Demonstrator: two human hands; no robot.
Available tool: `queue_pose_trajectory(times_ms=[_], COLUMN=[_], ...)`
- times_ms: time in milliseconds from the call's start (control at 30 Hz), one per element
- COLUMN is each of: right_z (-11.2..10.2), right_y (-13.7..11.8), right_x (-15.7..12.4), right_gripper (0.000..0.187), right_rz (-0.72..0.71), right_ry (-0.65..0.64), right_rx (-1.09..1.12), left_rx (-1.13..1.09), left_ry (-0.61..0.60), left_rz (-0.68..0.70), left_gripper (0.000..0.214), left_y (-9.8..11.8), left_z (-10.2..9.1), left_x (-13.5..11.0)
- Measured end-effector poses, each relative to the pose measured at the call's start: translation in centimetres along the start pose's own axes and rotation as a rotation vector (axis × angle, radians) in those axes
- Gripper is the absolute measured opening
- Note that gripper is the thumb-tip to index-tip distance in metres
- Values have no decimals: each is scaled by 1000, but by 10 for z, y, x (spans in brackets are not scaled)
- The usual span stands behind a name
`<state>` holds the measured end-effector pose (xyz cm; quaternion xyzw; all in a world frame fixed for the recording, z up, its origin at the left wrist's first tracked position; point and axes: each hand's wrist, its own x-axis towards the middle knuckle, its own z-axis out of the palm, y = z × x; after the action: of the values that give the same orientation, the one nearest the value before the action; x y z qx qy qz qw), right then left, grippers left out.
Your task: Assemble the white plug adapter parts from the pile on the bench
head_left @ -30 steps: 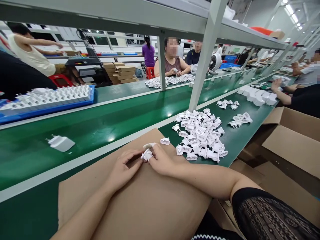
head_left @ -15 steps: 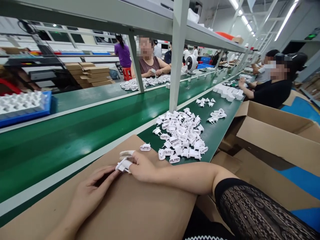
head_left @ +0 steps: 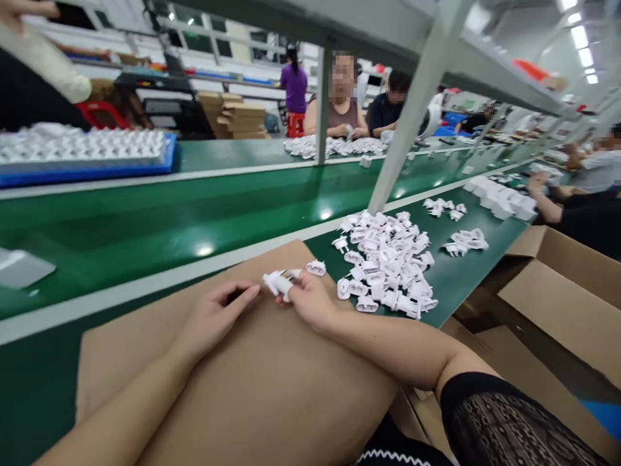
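Note:
My right hand (head_left: 310, 301) rests on a brown cardboard sheet (head_left: 272, 388) and pinches a small white plug part (head_left: 274, 283) between thumb and covered fingertips. My left hand (head_left: 213, 315) lies on the cardboard just left of it, fingers curled loosely with the tips close to the part; nothing shows in it. One loose white plug part (head_left: 316, 266) lies on the cardboard's far corner. A heap of the same white plug parts (head_left: 385, 259) sits on the green bench to the right of my right hand.
A green conveyor belt (head_left: 145, 226) runs across beyond the cardboard, a white charger body (head_left: 22, 268) on it at the left. A blue tray (head_left: 87, 169) of white parts stands far left. An open cardboard box (head_left: 563, 285) is at right. Slanted grey posts (head_left: 412, 110) hold a shelf overhead. Other people sit opposite.
The view swung back to the left. My right hand turned the white part so it points further left. My left hand stayed beside it on the cardboard.

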<state>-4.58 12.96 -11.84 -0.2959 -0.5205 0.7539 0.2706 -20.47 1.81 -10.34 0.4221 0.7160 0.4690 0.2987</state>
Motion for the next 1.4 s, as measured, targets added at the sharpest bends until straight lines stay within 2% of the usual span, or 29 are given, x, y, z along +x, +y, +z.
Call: queue_pose_trajectory(times_ms=[100, 300, 400, 500, 667, 800, 933, 1067, 1200, 1400], right_z=[-1, 3, 3, 4, 6, 9, 10, 9, 8, 9], right_y=[-4, -10, -10, -8, -6, -6, -11, -14, -9, -8], right_x=[2, 0, -2, -4, -9, -14, -18, -16, -9, -10], right_gripper=[28, 36, 34, 31, 33, 28, 28, 30, 52, 48], right_rz=[8, 8, 1, -13, -71, -210, -193, -196, -132, -201], right_ry=[31, -16, -25, -58, -130, -147, -189, -142, -101, -60], right_rx=[13, -16, -48, -75, -93, -107, -123, -105, -59, -110], left_rx=[-4, -30, -32, -46, -75, -123, -262, -416, -433, -307], left_ry=[36, 5, 4, 13, 26, 33, -4, -80, -122, -121], left_rz=[34, 160, 175, 163, 49, -33, -79, -115, -88, 45], left_gripper=[58, 42, 40, 42, 52, 56, 53, 50, 40, 35], left_y=[3, 2, 1, 1, 1, 0, 3, 6, 1, -2], left_z=[2, 3, 3, 3, 0, -3, -4, -3, -3, -3], left_x=[0, -1, -1, -1, -3, -2, 0, 1, 3, 5])
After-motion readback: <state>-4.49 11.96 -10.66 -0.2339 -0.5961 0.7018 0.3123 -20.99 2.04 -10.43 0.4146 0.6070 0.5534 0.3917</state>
